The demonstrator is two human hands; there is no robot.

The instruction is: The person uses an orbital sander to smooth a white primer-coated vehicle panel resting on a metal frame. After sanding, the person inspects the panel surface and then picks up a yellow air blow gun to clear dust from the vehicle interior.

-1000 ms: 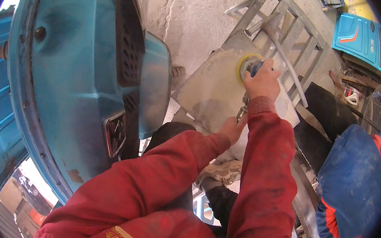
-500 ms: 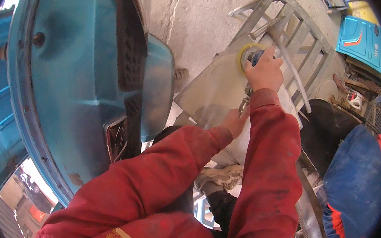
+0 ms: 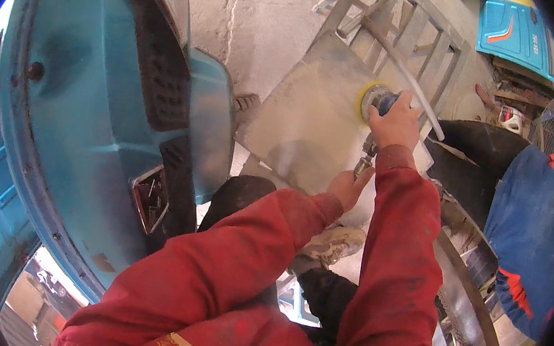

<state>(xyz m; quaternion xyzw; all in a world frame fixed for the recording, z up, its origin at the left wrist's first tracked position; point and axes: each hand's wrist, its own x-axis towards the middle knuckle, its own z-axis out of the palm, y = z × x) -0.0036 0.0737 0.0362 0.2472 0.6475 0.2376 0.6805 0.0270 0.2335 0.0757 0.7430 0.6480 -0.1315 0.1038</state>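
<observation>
My right hand (image 3: pixel 396 123) is wrapped over the head of a disc sander (image 3: pixel 387 102) with a yellow-edged pad. Below it, my left hand (image 3: pixel 351 186) grips the sander's metal handle end (image 3: pixel 363 166). The pad rests on a flat, dusty beige-grey panel (image 3: pixel 311 102), close to its right edge. The pad's underside is hidden. A darker smooth patch (image 3: pixel 292 153) shows on the panel nearer me.
A slatted metal frame (image 3: pixel 434 31) supports the panel, with a pale hose (image 3: pixel 406 72) across it. A large blue vehicle cab (image 3: pixel 86 126) stands close on my left. Someone in blue clothing (image 3: pixel 531 227) is at right. A blue panel (image 3: pixel 516 34) lies beyond.
The view has shifted a little, so the cab and panel appear farther left. Both hands and the sander have moved right and slightly nearer across the panel. The grip is unchanged.
</observation>
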